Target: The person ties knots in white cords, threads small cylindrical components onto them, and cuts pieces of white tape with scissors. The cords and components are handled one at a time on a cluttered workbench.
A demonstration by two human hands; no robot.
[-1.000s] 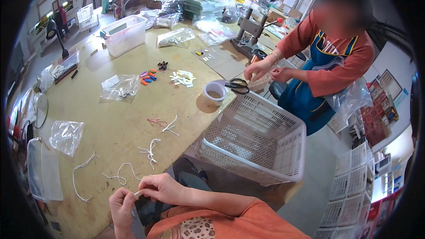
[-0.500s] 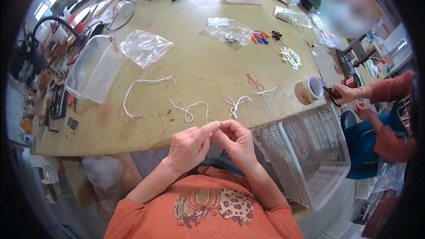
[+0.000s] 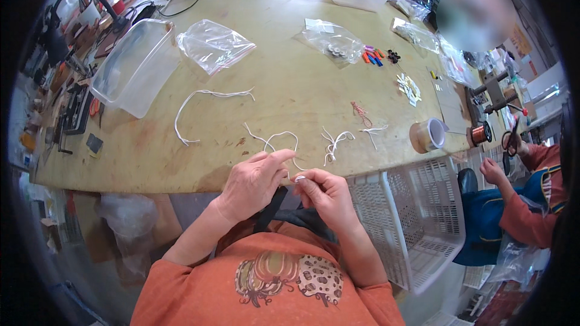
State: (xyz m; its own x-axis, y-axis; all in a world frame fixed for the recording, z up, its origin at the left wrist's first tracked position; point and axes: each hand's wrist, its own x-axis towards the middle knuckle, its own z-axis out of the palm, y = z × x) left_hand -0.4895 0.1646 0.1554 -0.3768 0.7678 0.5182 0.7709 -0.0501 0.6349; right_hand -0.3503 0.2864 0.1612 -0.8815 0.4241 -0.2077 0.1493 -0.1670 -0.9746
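Observation:
A thin white cord point(image 3: 296, 143) runs in a loose loop over the table's front edge and down between my hands. My right hand point(image 3: 329, 196) pinches a part of it between thumb and forefinger, where a bit of white shows at the fingertips. Close beside it, my left hand point(image 3: 249, 184) has its fingers bent together around the cord's other part, its fingertips partly hidden. Just beyond lie a knotted white cord point(image 3: 331, 145), a small tied white cord point(image 3: 373, 131) and a red-and-white twisted cord point(image 3: 360, 113). Farther left is a long white cord point(image 3: 176, 122).
A clear plastic tub point(image 3: 136, 78) and a clear bag point(image 3: 214, 48) stand at left. At right are coloured small pieces point(image 3: 373, 55), white strips point(image 3: 409, 90), a tape roll point(image 3: 429, 135) and a white basket point(image 3: 423, 217). A co-worker's hand holds black scissors point(image 3: 510, 143).
My hands have come slightly apart, the right one tilting lower. The view has shifted a little. The co-worker's scissors have moved away from the tape roll.

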